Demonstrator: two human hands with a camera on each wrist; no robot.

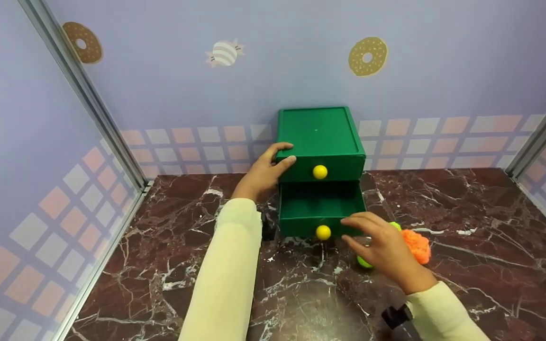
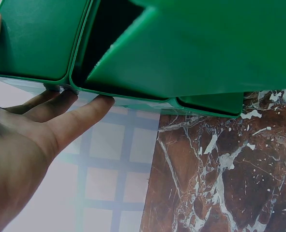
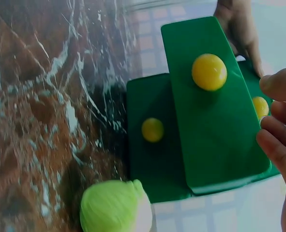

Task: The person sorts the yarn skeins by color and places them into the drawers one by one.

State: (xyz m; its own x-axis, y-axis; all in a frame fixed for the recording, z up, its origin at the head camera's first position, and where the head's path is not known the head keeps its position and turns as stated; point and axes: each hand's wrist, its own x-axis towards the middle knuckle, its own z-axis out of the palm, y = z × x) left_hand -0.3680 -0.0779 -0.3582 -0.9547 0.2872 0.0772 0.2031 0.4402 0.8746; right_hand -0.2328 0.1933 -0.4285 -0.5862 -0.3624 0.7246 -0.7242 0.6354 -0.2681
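Note:
A green drawer cabinet (image 1: pixel 315 132) stands against the back wall, with round yellow knobs on its drawers. Its middle drawer (image 3: pixel 225 130) is pulled out and shows a bare inside in the head view. My left hand (image 1: pixel 259 175) holds the cabinet's upper left front corner, thumb on the front and fingers along the side (image 2: pixel 51 121). At the right end of the pulled-out drawer is my right hand (image 1: pixel 386 246), its thumb and fingers spread apart, fingertips close by the drawer's edge. A lower drawer (image 3: pixel 150 159) sits beneath, pushed in.
Right of the cabinet, partly behind my right hand, lie a fuzzy orange object (image 1: pixel 416 246) and a soft lime-green object (image 3: pixel 109 205). The marble-patterned tabletop (image 1: pixel 159 265) is bounded by patterned walls (image 1: pixel 197 94) at the back and sides.

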